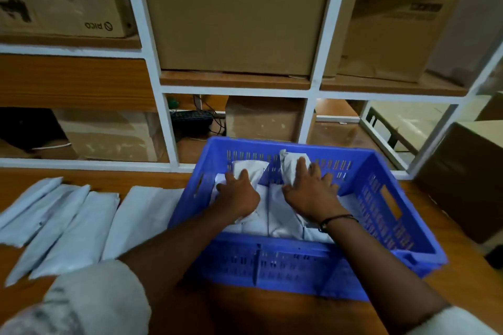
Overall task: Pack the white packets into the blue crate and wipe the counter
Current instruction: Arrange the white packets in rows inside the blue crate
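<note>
left grip (239, 194): fingers spread, pressing crinkly white packets (283, 216)
right grip (310, 193): likewise flat
blue crate (272, 266): slotted plastic; we see room right of the right grip

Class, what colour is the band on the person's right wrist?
Black, a thin cord-like band on the right wrist; the head view shows it best.

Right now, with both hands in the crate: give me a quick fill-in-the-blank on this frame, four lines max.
The left hand and right hand rest on packets inside a crate coloured ____.
Loose packets lie on the counter on the crate's ____ side.
A dark band circles the ____ wrist.
The boxes on the shelves are made of ____.
Missing: blue; left; right; cardboard.
</note>
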The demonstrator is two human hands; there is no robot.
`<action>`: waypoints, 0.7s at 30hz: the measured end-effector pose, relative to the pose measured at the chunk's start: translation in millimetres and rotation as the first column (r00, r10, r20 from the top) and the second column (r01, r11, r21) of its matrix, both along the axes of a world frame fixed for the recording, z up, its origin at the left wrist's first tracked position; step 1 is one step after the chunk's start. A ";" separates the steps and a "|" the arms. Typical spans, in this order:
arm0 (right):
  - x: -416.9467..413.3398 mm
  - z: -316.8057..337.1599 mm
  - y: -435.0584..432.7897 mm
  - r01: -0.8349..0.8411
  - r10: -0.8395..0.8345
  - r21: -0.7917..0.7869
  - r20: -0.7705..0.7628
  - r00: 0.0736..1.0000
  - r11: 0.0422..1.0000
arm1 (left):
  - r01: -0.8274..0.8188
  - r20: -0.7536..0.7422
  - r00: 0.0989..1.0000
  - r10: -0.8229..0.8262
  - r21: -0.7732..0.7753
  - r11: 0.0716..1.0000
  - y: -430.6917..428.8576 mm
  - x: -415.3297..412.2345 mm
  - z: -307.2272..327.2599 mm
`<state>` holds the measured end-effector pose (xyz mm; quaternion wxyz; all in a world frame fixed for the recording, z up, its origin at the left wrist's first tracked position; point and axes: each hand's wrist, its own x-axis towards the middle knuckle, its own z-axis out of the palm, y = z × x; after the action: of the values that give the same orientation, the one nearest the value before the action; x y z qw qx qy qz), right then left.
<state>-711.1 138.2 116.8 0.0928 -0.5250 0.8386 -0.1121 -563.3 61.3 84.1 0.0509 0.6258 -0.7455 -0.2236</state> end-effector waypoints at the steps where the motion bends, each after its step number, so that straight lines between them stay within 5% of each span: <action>1: -1.2 -2.8 0.5 0.001 -0.001 0.011 -0.007 1.000 1.000 | -0.007 0.025 1.000 0.006 0.029 1.000 -0.9 -2.6 -3.8; 7: -10.2 -8.7 0.6 0.037 -0.045 0.088 0.091 0.995 0.995 | 0.020 0.136 0.990 -0.021 0.012 1.000 -8.5 -24.6 -15.7; 14: -20.2 -15.6 0.1 0.069 -0.092 0.184 0.122 0.988 0.981 | 0.075 0.262 0.956 -0.130 0.210 0.975 -13.6 -40.2 -29.8; 21: -24.2 -19.6 -10.7 0.023 -0.053 0.229 0.126 0.991 0.973 | 0.575 0.453 0.648 -0.612 0.236 0.784 -45.1 -15.5 -26.6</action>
<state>-735.3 127.5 97.2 0.2050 -0.4864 0.8478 -0.0514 -578.8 16.2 57.6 -0.2450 0.3844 -0.8863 -0.0815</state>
